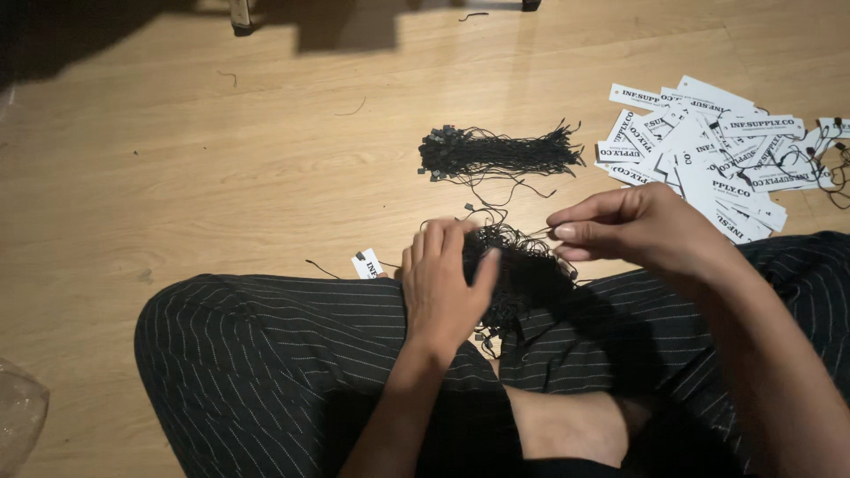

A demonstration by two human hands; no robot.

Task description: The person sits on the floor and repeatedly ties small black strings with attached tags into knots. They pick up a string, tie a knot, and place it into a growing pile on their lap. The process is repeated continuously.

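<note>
The person sits on the floor [177, 177] with crossed legs [292, 354]. A tangle of strings [518, 270] lies on the legs, near the knees. The left hand [440, 288] rests on the left side of this tangle, and the right hand [633, 226] is at its right side, pinching one string. Beyond the tangle, farther on the floor, lies a bundle of strings [496, 152]. Right of the bundle, toward the right edge, is a pile of tags [717, 159]. One single tag [367, 264] lies just left of the left hand.
</note>
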